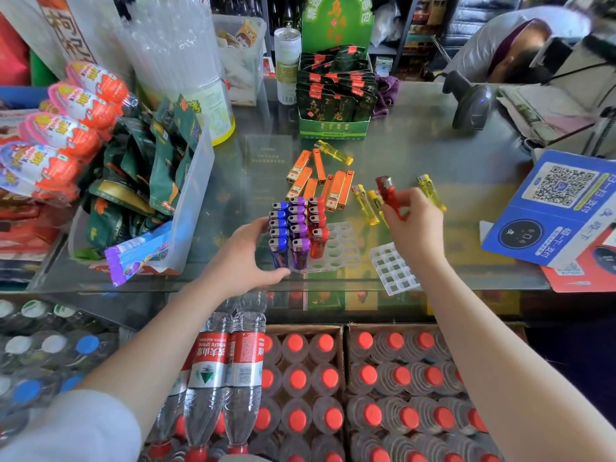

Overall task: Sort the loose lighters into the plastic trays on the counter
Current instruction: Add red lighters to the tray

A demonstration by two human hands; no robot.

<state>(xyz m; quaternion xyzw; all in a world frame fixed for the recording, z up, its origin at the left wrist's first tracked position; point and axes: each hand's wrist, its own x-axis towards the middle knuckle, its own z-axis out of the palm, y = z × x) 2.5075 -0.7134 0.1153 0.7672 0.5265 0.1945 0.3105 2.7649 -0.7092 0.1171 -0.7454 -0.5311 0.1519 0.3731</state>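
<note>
Red lighter (390,196) pinched in right hand (411,225), centre-right of frame, above the tabletop (433,145), not yet in a tray.

Right grip: fingers curled round the lighter's lower body, metal head up. Left hand (248,251) curls round the near-left corner of the filled tray (340,248), steadying it; blue, purple & red rows stand upright at its left side, right-hand holes bare. 2nd tray (395,270), w/o lighters, lies just right of it, under the right wrist. Loose yellow lighters (368,205) lie flat beside the right hand; orange lighters (316,181) heaped behind the tray, one more yellow further up. Handling, my read: light, stiff, smooth plastic, prob. a bit slippery; best held mid-body, base down, so it drops straight into a hole. Tray looks thin & light, so it likely slides unless held.
</note>
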